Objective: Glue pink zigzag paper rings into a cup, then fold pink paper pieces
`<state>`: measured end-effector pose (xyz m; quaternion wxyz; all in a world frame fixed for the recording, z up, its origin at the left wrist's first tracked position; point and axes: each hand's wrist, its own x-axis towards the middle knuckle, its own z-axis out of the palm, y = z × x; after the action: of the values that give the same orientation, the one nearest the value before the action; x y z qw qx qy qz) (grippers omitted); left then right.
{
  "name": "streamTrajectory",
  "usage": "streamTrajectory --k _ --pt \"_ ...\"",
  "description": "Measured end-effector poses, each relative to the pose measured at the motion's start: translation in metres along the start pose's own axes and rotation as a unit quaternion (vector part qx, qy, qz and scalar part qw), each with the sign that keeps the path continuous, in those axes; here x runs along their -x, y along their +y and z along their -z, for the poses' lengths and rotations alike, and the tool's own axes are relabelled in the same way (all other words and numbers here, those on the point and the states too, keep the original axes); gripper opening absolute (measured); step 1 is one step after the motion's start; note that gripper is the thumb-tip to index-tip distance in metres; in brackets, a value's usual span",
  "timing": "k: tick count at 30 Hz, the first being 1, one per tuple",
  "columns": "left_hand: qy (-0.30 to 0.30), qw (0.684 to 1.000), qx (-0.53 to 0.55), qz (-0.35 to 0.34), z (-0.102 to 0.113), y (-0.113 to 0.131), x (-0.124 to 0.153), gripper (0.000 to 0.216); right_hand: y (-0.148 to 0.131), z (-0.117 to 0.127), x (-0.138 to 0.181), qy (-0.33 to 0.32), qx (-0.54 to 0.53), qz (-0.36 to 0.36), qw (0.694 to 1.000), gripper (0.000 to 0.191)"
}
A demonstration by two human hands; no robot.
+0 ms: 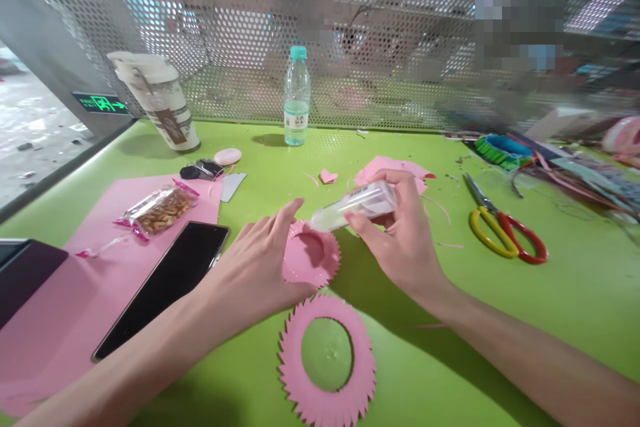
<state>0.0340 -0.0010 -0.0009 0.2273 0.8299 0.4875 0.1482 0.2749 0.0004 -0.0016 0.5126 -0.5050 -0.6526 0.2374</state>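
A clear glue bottle (357, 205) is gripped in my right hand (405, 243), tilted so its tip points down and left. The tip is at the upper rim of a round pink paper piece (325, 257) with a toothed edge and a recessed middle. My left hand (260, 250) holds this piece from the left, thumb along its near side and fingers at its far side. Nearer to me lies a flat pink paper ring (365, 347) with a jagged outer edge and a large round hole. Whether glue is coming out cannot be made out.
Scissors (500, 223) lie at right, near paper scraps. Behind the hands are pink paper pieces (395, 170) and a water bottle (299, 107). To the left are a phone (165, 287), a snack packet (159, 209) and a lidded cup (163, 103). A perforated panel (240, 27) borders the table's back.
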Motion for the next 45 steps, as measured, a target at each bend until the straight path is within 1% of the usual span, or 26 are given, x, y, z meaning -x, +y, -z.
streamTrajectory --k 4,8,11,13,17,19,23,27,31,33,36,40,45 --pt "0.015 1.0 -0.013 0.01 -0.001 0.002 0.0 0.111 0.0 0.007 -0.001 0.026 0.011 0.005 1.0 0.039" --pt "0.014 0.999 -0.004 0.032 0.001 0.007 0.002 0.118 0.002 0.008 -0.001 0.052 -0.033 0.016 0.998 0.043" --pt "0.022 0.998 0.014 0.049 0.001 0.008 0.004 0.118 0.004 0.003 0.0 0.045 -0.05 0.004 0.998 0.046" --pt "0.027 0.999 0.014 0.041 0.0 0.007 0.003 0.114 0.005 -0.002 0.001 0.027 -0.051 -0.011 0.998 0.047" --pt "0.002 1.0 0.004 0.013 0.001 0.003 0.0 0.111 0.006 -0.008 0.002 -0.01 -0.026 -0.013 1.0 0.045" --pt "-0.011 1.0 0.002 0.011 0.003 0.002 -0.001 0.111 0.005 -0.008 0.002 -0.012 -0.01 -0.008 1.0 0.042" --pt "-0.015 1.0 -0.003 0.02 0.005 0.004 -0.001 0.11 0.001 -0.004 0.001 -0.011 -0.007 -0.008 1.0 0.04" --pt "-0.017 1.0 -0.008 0.025 0.007 0.008 0.0 0.112 0.0 0.005 0.001 0.009 0.005 0.006 1.0 0.039" --pt "0.01 0.999 -0.014 0.04 0.007 0.011 0.004 0.119 0.002 0.011 -0.002 0.047 -0.018 0.025 0.998 0.042" --pt "0.02 0.999 -0.007 0.035 0.005 0.011 0.006 0.118 0.004 0.011 -0.003 0.053 -0.032 0.025 0.998 0.043" --pt "0.014 1.0 0.003 0.024 0.003 0.01 0.006 0.113 0.005 0.004 -0.002 0.031 -0.039 0.004 0.999 0.043" --pt "0.003 0.999 -0.003 0.036 0.002 0.009 0.004 0.114 0.005 -0.006 0.002 -0.01 -0.037 -0.021 0.999 0.044" --pt "-0.036 0.999 -0.005 0.03 0.007 0.008 0.001 0.114 0.001 -0.002 0.001 0.001 -0.013 -0.011 1.0 0.04"
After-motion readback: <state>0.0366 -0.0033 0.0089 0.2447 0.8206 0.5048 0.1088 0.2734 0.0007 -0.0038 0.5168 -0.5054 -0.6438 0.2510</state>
